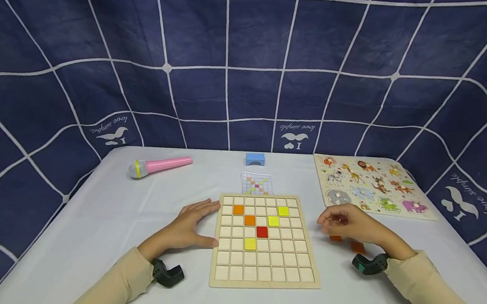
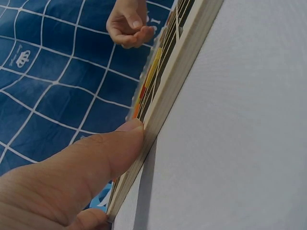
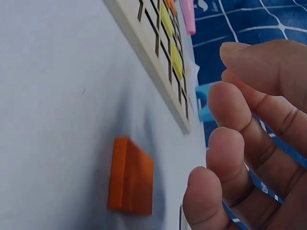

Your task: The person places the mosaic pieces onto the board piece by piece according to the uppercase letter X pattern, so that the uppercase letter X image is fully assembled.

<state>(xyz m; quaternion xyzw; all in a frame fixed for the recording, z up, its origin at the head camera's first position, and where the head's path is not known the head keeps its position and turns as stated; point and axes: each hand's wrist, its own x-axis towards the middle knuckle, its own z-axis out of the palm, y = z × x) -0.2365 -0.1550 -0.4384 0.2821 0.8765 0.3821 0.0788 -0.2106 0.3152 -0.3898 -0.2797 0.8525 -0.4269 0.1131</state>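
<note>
A square wooden grid board lies on the white table in the head view. In its cells sit two orange tiles, a red tile and several yellow tiles. My left hand rests at the board's left side, its thumb touching the edge in the left wrist view. To the right of the board hovers my right hand, fingers loosely bent, with nothing visible in them. Loose orange tiles lie under it; one tile shows large in the right wrist view.
Behind the board lies a printed pattern card, with a blue arch block beyond it. A pink toy microphone lies at the back left. At the right is an animal puzzle board. A navy checked curtain surrounds the table.
</note>
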